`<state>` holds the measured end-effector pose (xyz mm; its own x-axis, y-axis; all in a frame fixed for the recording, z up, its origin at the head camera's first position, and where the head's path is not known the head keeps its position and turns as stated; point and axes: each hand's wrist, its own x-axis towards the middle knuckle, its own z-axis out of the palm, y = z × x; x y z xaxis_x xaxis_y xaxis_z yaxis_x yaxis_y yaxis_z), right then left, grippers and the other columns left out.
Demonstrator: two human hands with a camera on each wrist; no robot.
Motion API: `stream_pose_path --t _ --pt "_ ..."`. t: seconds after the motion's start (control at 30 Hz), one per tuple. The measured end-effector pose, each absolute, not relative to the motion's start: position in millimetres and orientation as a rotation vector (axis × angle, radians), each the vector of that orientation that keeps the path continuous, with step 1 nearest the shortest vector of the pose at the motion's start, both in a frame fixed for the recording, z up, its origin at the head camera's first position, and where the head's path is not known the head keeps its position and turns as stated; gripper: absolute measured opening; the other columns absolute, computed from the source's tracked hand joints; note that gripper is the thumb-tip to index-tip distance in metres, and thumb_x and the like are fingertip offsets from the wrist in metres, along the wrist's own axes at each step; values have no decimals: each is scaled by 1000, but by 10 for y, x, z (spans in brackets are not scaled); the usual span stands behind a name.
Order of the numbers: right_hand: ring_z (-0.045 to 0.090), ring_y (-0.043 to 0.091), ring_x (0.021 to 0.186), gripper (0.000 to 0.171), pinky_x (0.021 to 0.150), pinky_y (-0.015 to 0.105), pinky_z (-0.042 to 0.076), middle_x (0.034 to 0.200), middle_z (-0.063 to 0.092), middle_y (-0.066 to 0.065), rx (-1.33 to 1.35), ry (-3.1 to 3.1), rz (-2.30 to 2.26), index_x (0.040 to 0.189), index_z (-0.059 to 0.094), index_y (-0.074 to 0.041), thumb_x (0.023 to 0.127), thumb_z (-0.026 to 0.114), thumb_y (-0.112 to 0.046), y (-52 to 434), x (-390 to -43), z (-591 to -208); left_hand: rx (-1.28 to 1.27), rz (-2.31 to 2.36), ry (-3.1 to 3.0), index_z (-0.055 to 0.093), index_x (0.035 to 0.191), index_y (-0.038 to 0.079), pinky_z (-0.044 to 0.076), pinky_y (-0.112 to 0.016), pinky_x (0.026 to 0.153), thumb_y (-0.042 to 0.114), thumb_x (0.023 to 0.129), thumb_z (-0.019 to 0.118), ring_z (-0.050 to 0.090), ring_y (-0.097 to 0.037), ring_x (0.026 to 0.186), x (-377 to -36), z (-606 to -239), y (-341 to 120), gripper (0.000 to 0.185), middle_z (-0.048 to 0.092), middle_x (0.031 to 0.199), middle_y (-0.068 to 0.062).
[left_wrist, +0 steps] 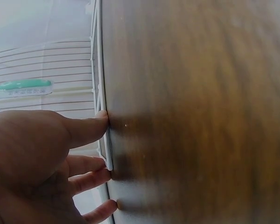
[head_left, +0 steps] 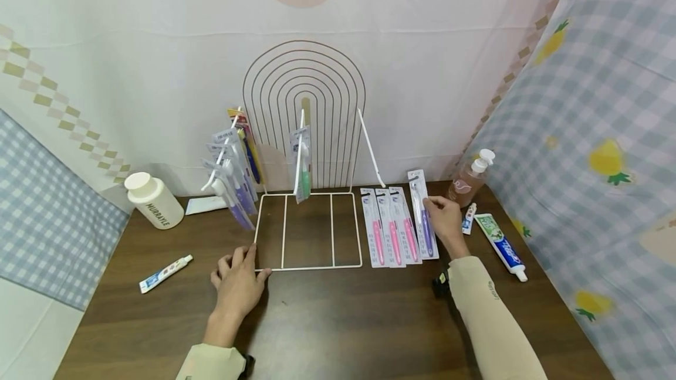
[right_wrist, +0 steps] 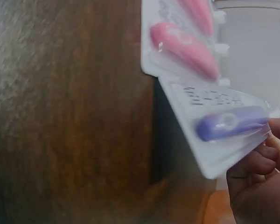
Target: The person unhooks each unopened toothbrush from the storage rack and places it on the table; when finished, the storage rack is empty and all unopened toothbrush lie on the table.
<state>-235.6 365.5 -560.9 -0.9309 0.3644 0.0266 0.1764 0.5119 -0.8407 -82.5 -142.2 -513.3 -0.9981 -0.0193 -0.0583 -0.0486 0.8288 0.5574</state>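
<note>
A packaged purple toothbrush [head_left: 423, 219] is pinched at its right edge by my right hand [head_left: 445, 219]. In the right wrist view the lower end of its pack [right_wrist: 233, 123] is tilted, beside a pink toothbrush [right_wrist: 184, 49]. Left of it in the head view, several packaged pink toothbrushes [head_left: 393, 233] lie in a row. My left hand [head_left: 240, 283] rests at the front left corner of a white wire rack [head_left: 317, 267], thumb on the front wire and fingers by the side. Purple toothbrush packs [head_left: 235, 183] hang on the rack's left arm, and a green toothbrush [head_left: 304, 177] on the middle one.
The rack's right arm [head_left: 371, 146] carries nothing. At the right are a pump bottle [head_left: 467, 183], a toothpaste tube [head_left: 502, 245] and a small tube [head_left: 469, 219]. At the left stand a white bottle [head_left: 155, 203] and another small tube [head_left: 165, 274]. Fabric surrounds the table.
</note>
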Motion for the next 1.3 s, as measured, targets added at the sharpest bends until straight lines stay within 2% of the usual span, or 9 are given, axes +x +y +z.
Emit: stream_pose_path --t 0.2,0.33,0.63,0.8,0.93,1.03,1.3 --pt "65 16 87 39 77 28 52 112 83 16 -521 -2603 1393 133 84 -3 113 72 -34 3386 -2095 -5290 -54 886 2946 45 170 -5 19 -91 117 28 112 72 32 -64 150 -840 -5164 -1426 72 47 167 -26" --pt "66 15 88 36 76 26 52 117 84 21 -534 -2604 1346 129 85 -1 113 72 -30 3317 -2056 -5279 -72 873 2925 45 171 -4 19 -91 119 27 112 73 32 -64 152 -842 -5117 -1406 72 47 167 -26" --pt "75 26 95 38 80 27 53 128 83 27 -563 -2626 1319 131 84 1 114 71 -30 3306 -2049 -5287 -48 896 2969 49 169 -4 21 -92 116 28 110 76 35 -65 149 -849 -5130 -1404 72 50 163 -27" --pt "75 33 105 40 93 42 59 131 82 28 -602 -2661 1298 131 83 3 114 69 -30 3261 -2055 -5283 -64 896 2954 46 170 -4 19 -91 117 29 111 74 33 -63 150 -846 -5185 -1432 73 48 165 -27" --pt "75 38 110 40 103 54 58 131 81 28 -646 -2685 1261 130 83 4 114 69 -30 3228 -2043 -5267 -72 901 2951 46 170 -4 19 -91 117 27 111 74 33 -63 150 -834 -5227 -1445 73 48 166 -26" --pt "75 38 108 40 102 55 59 128 82 28 -662 -2689 1235 128 83 4 113 70 -30 3225 -2036 -5271 -59 895 2969 47 170 -4 20 -91 116 28 111 73 33 -63 149 -838 -5242 -1451 72 49 164 -26" --pt "76 33 97 34 87 45 59 119 84 27 -657 -2687 1197 121 85 4 111 71 -25 3217 -2020 -5273 -51 916 2987 48 169 -4 20 -91 116 28 110 74 34 -63 148 -849 -5235 -1437 72 50 163 -27"
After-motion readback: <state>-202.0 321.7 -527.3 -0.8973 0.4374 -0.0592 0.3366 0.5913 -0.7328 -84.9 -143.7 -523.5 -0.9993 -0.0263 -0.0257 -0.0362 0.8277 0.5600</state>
